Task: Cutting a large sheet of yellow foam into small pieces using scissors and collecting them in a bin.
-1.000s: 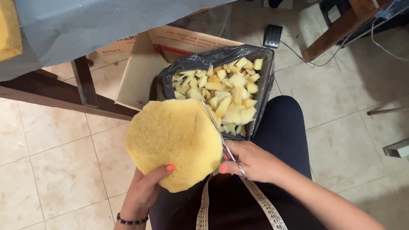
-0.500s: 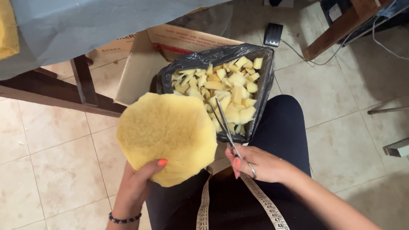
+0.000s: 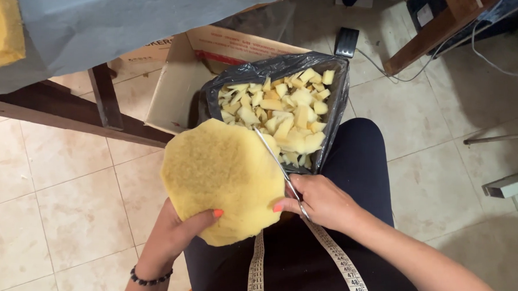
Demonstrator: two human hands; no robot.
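Note:
A round slab of yellow foam (image 3: 222,176) is held over my lap. My left hand (image 3: 178,233) grips its lower edge from beneath, thumb on top. My right hand (image 3: 319,201) is closed on the handles of a pair of metal scissors (image 3: 277,162), whose blades run up along the slab's right edge. Just beyond, a black plastic bag (image 3: 333,110) holds several cut yellow foam pieces (image 3: 284,112).
An open cardboard box (image 3: 180,85) stands left of the bag under a dark wooden table frame (image 3: 71,113) draped with blue-grey cloth. A measuring tape (image 3: 340,261) hangs over my lap. Cables and a wooden leg (image 3: 435,36) lie at the upper right on the tiled floor.
The foam slab has turned and shifted slightly in my left hand, and the scissors have moved along its right edge.

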